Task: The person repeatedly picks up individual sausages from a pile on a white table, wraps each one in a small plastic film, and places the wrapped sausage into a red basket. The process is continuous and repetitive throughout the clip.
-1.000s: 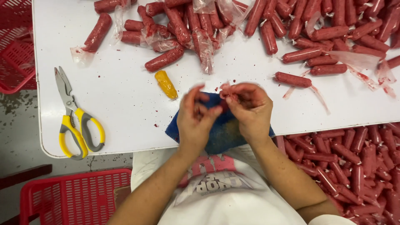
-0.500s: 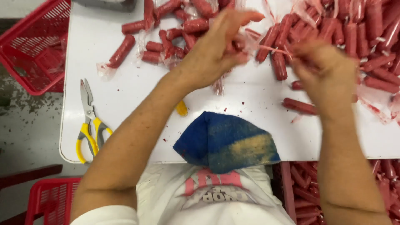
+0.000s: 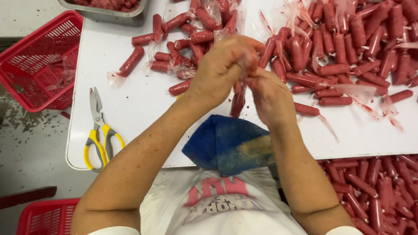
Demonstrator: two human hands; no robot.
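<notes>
- Your left hand (image 3: 222, 69) and right hand (image 3: 272, 98) meet above the middle of the white worktop (image 3: 135, 100); the fingers of both are clenched on one red sausage (image 3: 237, 101) that hangs between them, its clear casing pinched at the top.
- The sausage hangs over bare worktop, just beyond the blue cloth (image 3: 228, 143) at the near edge.
- Risk: the casing looks wet, so it could slip from your fingers and the sausage would drop onto the cloth or off the near edge.
- Risk: loose casing scraps (image 3: 361, 93) lie among the pile of sausages (image 3: 339, 43) toward the far right corner; they could get mixed in with the sausages.
- The yellow-handled scissors (image 3: 99, 130) sit at the near left corner, handles overhanging; a knock from your elbow could send them to the floor.
</notes>
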